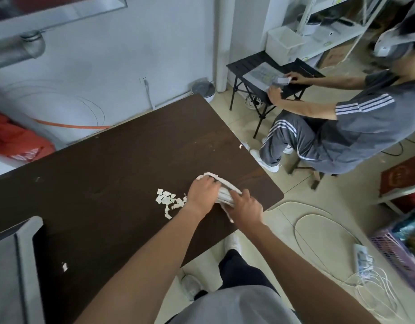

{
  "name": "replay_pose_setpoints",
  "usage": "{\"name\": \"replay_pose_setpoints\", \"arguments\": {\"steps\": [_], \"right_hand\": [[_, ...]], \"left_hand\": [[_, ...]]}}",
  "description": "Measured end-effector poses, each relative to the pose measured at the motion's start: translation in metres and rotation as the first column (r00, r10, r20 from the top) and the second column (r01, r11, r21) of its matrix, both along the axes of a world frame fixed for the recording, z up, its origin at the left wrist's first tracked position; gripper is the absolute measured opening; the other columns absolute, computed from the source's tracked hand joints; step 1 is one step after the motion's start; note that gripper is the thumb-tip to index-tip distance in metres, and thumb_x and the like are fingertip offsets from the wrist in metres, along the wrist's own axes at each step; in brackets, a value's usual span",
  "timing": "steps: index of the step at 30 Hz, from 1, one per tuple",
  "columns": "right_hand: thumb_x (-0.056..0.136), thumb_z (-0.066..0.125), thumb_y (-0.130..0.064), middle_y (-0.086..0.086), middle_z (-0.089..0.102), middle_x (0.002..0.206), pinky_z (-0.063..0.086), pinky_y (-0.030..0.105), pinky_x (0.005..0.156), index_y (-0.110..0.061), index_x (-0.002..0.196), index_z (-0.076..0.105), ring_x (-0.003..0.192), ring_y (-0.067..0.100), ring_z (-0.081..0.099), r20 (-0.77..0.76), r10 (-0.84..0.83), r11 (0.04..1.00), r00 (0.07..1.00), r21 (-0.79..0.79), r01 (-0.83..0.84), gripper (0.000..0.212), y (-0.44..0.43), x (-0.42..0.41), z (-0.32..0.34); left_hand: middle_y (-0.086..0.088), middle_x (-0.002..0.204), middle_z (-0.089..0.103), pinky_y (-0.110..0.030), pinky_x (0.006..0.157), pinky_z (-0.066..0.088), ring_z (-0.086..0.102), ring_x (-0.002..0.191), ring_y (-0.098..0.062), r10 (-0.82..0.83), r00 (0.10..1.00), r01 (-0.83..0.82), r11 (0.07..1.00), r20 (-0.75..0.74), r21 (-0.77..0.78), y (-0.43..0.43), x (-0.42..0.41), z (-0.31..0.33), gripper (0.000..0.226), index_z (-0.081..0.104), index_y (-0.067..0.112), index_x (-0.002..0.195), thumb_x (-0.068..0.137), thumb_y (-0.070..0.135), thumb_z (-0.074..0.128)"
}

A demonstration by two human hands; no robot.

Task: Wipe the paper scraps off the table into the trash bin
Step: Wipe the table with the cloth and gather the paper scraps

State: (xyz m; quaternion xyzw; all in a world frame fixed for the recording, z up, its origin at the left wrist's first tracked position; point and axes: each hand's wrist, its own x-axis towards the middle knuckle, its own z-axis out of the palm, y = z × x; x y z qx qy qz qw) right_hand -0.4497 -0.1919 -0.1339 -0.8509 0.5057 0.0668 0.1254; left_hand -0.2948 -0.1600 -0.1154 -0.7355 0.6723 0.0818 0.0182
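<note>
Left hand [203,191] and right hand [245,206] clutch the bunched cloth [224,194] just right of the paper scraps [169,199] on the table [108,171], likely wadding it for sweeping them.

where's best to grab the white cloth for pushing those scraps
Grip the cloth near both ends, from above, as the left hand and right hand hold it: it lies flat as a long folded band beside the scraps.

No legible text or labels
</note>
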Motion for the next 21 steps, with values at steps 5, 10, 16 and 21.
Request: {"name": "replay_pose_setpoints", "arguments": {"steps": [5, 10, 16, 21], "right_hand": [[0.091, 0.055, -0.056, 0.002, 0.051, 0.102, 0.038, 0.03, 0.058, -0.027, 0.119, 0.053, 0.079, 0.023, 0.063, 0.081, 0.084, 0.996, 0.993, -0.029, -0.082, 0.04, 0.012, 0.011, 0.009], [0.075, 0.078, -0.039, 0.003, 0.052, 0.094, 0.048, 0.034, 0.06, -0.028, 0.112, 0.061, 0.073, 0.025, 0.064, 0.074, 0.167, 0.963, 0.983, -0.227, -0.146, 0.043, -0.032, -0.013, 0.009], [0.071, 0.082, -0.043, 0.007, 0.057, 0.087, 0.051, 0.036, 0.065, -0.021, 0.105, 0.064, 0.061, 0.03, 0.062, 0.013, 0.148, 0.958, 0.989, -0.248, -0.14, 0.044, -0.066, -0.042, 0.001], [0.086, 0.064, -0.047, 0.005, 0.062, 0.095, 0.042, 0.033, 0.062, -0.014, 0.116, 0.058, 0.068, 0.03, 0.063, -0.012, 0.082, 0.983, 0.997, -0.165, -0.083, 0.045, -0.036, -0.034, -0.002]], "left_hand": [[-0.002, 0.13, 0.061, -0.034, 0.097, 0.047, 0.051, 0.128, -0.021, -0.007, 0.999, 0.008, 0.999, 0.042, -0.034, 0.024, 0.017, 0.0, 0.039, 0.055, 0.018, 0.134, 0.095, 0.014, 0.056], [-0.003, 0.127, 0.065, -0.033, 0.097, 0.05, 0.055, 0.124, -0.022, 0.007, 1.0, -0.006, 0.994, 0.005, -0.107, 0.001, 0.0, 0.01, 0.045, 0.055, 0.016, 0.138, 0.094, 0.01, 0.057], [-0.003, 0.122, 0.067, -0.034, 0.096, 0.05, 0.057, 0.122, -0.022, -0.019, 0.999, 0.013, 0.993, -0.047, -0.116, -0.035, -0.031, 0.008, 0.039, 0.06, 0.018, 0.131, 0.093, 0.01, 0.056], [-0.003, 0.126, 0.065, -0.033, 0.103, 0.044, 0.053, 0.127, -0.021, -0.067, 0.99, 0.055, 0.993, -0.124, -0.1, -0.036, -0.03, -0.007, 0.036, 0.064, 0.018, 0.129, 0.094, 0.011, 0.059]]}}
